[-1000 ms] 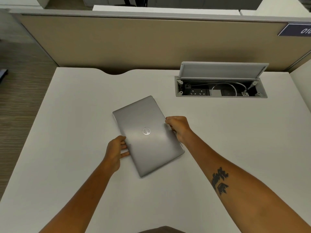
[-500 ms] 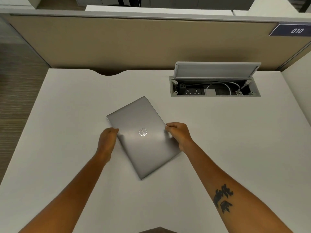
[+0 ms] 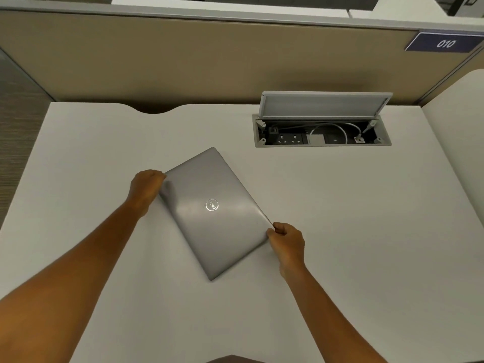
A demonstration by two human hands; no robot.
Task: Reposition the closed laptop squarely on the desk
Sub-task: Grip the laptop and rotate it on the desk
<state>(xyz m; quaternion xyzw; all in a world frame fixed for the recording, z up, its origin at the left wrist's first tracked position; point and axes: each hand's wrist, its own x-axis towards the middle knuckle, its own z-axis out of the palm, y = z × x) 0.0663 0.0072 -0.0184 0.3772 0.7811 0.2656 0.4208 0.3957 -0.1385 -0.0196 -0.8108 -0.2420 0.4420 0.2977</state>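
head view | laptop (image 3: pixel 214 213) lies closed and skewed on desk (image 3: pixel 340 231), between both sets of fingers | left hand (image 3: pixel 146 186) curls over its far-left corner | right hand (image 3: pixel 286 243) pinches the near-right corner | opposite corners give turning leverage, I'd guess

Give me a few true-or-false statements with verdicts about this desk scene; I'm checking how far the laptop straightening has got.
1. The laptop lies closed on the desk. True.
2. The laptop sits square to the desk edges. False: it lies at a clear angle.
3. Both hands touch the laptop. True: the left hand is at its far left corner, the right hand at its near right corner.
4. The cable box in the desk has its lid shut. False: the lid stands raised, showing sockets and a white cable.
5. The laptop overlaps the cable box. False: they lie apart.
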